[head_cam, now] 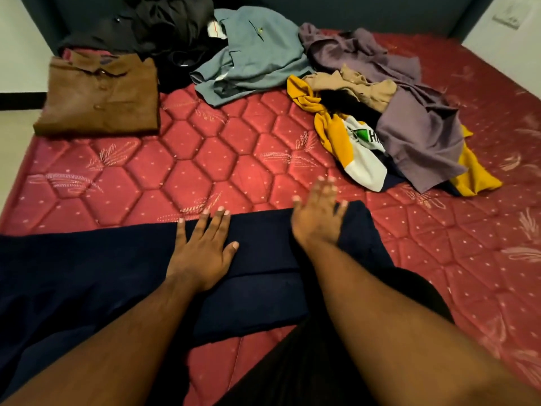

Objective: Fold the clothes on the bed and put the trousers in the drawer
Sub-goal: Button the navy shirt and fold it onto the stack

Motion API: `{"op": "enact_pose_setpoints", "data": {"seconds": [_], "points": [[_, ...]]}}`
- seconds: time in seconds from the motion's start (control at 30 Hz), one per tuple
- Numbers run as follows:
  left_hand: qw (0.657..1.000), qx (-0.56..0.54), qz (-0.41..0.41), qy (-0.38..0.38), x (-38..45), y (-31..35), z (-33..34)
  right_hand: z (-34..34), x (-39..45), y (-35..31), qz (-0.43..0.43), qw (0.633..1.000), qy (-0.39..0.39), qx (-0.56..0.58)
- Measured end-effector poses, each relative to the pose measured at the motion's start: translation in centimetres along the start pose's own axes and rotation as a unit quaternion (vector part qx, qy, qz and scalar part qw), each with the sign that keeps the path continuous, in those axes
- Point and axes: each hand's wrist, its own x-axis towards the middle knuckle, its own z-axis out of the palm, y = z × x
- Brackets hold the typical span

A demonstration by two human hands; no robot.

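Observation:
Dark navy trousers [87,273] lie spread flat across the near edge of the red quilted mattress [205,171]. My left hand [202,247] presses flat on them, fingers straight and spread. My right hand [317,218] is a little blurred, fingers straight, over the trousers' right end where the cloth bunches up. A folded brown shirt [99,95] sits at the far left. Unfolded clothes lie further back: a grey-blue shirt [251,54], black garments [152,27], a purple garment [409,112] and a yellow and white jersey [351,150].
A dark headboard [366,13] runs along the far side of the bed. White walls stand at both back corners, with a switch plate [510,14] on the right one. Pale floor [17,124] shows past the mattress's left edge. No drawer is in view.

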Motion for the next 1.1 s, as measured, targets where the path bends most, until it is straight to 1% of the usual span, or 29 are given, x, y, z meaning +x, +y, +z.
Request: {"op": "enact_pose_setpoints", "data": {"seconds": [0.03, 0.07, 0.1, 0.13, 0.17, 0.23, 0.27, 0.3, 0.33, 0.37, 0.4, 0.43, 0.47, 0.5, 0.57, 0.63, 0.67, 0.7, 0.77, 0.83, 0.87, 0.9, 0.93, 0.97, 1.0, 1.03, 1.07, 1.1], "points": [[1.0, 0.003, 0.001, 0.006, 0.0, 0.0, 0.1, 0.6, -1.8, -1.9, -0.082, 0.996, -0.011, 0.024], [1.0, 0.004, 0.003, 0.007, 0.0, -0.1, 0.2, 1.5, -3.6, -3.2, -0.141, 0.988, -0.047, 0.035], [1.0, 0.004, 0.004, 0.006, 0.0, -0.2, 0.2, 2.4, -4.9, -3.5, -0.171, 0.981, -0.088, 0.03], [1.0, 0.001, 0.004, 0.005, 0.0, -0.3, 0.1, 3.0, -4.7, -2.9, -0.17, 0.979, -0.112, 0.006], [1.0, -0.004, 0.002, 0.0, 0.1, -0.4, 0.0, 3.0, -3.3, -1.5, -0.139, 0.983, -0.121, -0.02], [1.0, -0.018, -0.006, -0.019, 0.0, -0.5, -0.5, 1.2, 0.3, 2.0, -0.019, 0.989, -0.134, -0.051], [1.0, -0.021, -0.008, -0.019, 0.0, -0.4, -0.6, 0.1, 1.7, 3.5, 0.036, 0.989, -0.128, -0.065], [1.0, -0.019, -0.009, -0.016, -0.1, -0.3, -0.7, -0.7, 2.4, 4.1, 0.058, 0.989, -0.113, -0.078], [1.0, -0.015, -0.012, -0.009, -0.2, -0.2, -0.6, -0.7, 2.1, 3.5, 0.029, 0.992, -0.086, -0.089], [1.0, -0.01, -0.014, 0.001, -0.1, -0.1, -0.5, -0.3, 1.2, 1.8, -0.041, 0.993, -0.064, -0.086], [1.0, -0.007, -0.016, 0.009, -0.2, -0.1, -0.2, 0.7, -0.3, -0.3, -0.116, 0.989, -0.068, -0.066], [1.0, -0.008, -0.013, 0.012, -0.1, 0.0, -0.3, 1.7, -1.8, -1.8, -0.173, 0.98, -0.087, -0.047], [1.0, -0.008, -0.009, 0.01, -0.2, 0.1, -0.4, 2.5, -2.9, -2.7, -0.205, 0.972, -0.106, -0.041], [1.0, -0.007, -0.006, 0.005, -0.4, 0.0, -0.5, 3.3, -3.4, -2.9, -0.215, 0.969, -0.115, -0.041], [1.0, -0.01, -0.016, -0.02, -0.8, -1.1, -0.9, 3.8, -2.4, -2.2, -0.208, 0.969, -0.127, -0.046], [0.996, -0.028, -0.072, -0.052, -1.4, -3.4, -1.5, 3.6, -1.6, -1.4, -0.214, 0.965, -0.138, -0.055], [0.991, -0.036, -0.115, -0.063, -2.1, -5.2, -1.9, 3.6, -1.7, -1.5, -0.221, 0.963, -0.142, -0.055], [0.982, -0.048, -0.164, -0.076, -2.9, -7.0, -2.2, 3.7, -1.7, -1.5, -0.226, 0.962, -0.143, -0.056], [0.952, -0.095, -0.274, -0.096, -4.8, -10.9, -3.0, 3.5, -1.9, -1.7, -0.223, 0.962, -0.142, -0.064], [0.916, -0.139, -0.368, -0.079, -6.1, -13.3, -3.8, 3.1, -2.1, -1.9, -0.217, 0.964, -0.134, -0.08], [0.912, -0.129, -0.386, -0.058, -6.2, -13.4, -4.1, 2.9, -2.5, -2.7, -0.225, 0.962, -0.128, -0.087], [0.924, -0.106, -0.366, -0.031, -5.6, -12.4, -4.1, 2.7, -3.0, -3.8, -0.248, 0.957, -0.127, -0.087], [0.947, -0.081, -0.31, -0.001, -5.2, -11.5, -4.1, 3.1, -4.1, -5.9, -0.293, 0.945, -0.124, -0.077], [0.971, -0.068, -0.23, 0.007, -4.4, -9.7, -4.1, 3.4, -5.2, -7.6, -0.337, 0.93, -0.13, -0.067], [0.983, -0.071, -0.167, -0.013, -4.2, -8.7, -3.7, 4.0, -6.7, -9.2, -0.366, 0.918, -0.141, -0.06], [0.987, -0.077, -0.139, -0.033, -4.0, -8.3, -3.2, 4.6, -7.5, -10.1, -0.382, 0.912, -0.14, -0.055], [0.984, -0.08, -0.15, -0.046, -4.1, -9.4, -2.9, 5.3, -7.6, -10.6, -0.388, 0.91, -0.135, -0.06], [0.978, -0.086, -0.181, -0.054, -4.4, -11.3, -2.9, 5.5, -7.1, -10.2, -0.382, 0.912, -0.132, -0.07]]}}
